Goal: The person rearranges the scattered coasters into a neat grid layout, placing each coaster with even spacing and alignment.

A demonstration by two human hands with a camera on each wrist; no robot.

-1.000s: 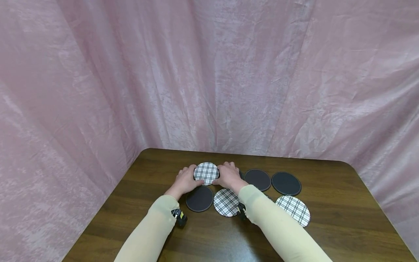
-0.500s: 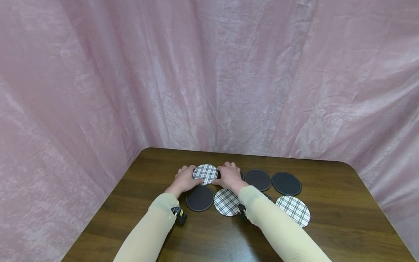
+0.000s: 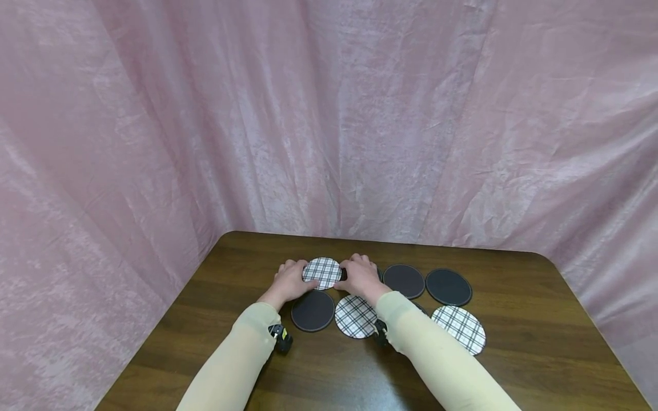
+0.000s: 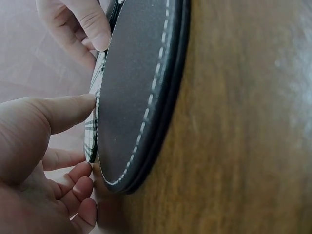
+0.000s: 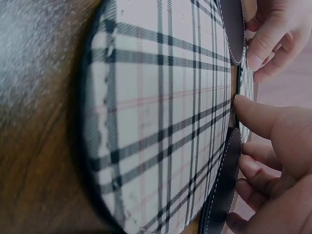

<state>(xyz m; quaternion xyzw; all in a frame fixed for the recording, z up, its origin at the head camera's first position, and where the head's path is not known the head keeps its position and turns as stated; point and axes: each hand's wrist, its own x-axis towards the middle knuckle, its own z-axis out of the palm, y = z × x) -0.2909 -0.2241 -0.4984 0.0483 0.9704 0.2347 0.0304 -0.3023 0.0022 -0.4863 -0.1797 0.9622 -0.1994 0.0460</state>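
Both hands are at a round plaid coaster (image 3: 321, 273) at the back left of the coasters, lying about flat on the table. My left hand (image 3: 290, 279) grips its left edge between thumb and fingers. On the opposite edge, my right hand (image 3: 358, 275) holds it with thumb and index finger. In the left wrist view, a dark brown stitched coaster (image 4: 131, 97) lies just in front of the held one. Another plaid coaster (image 5: 161, 107) fills much of the right wrist view, below my right hand.
A dark coaster (image 3: 404, 281), a black coaster (image 3: 448, 287) and a plaid coaster (image 3: 459, 329) lie to the right on the brown wooden table (image 3: 534, 319). My right hand and forearm partly cover further dark coasters. A pink curtain (image 3: 329, 114) hangs behind the table.
The held plaid coaster has tipped down from a slight tilt to lying flatter, shifting a touch left. Both hands keep their hold and have barely moved.
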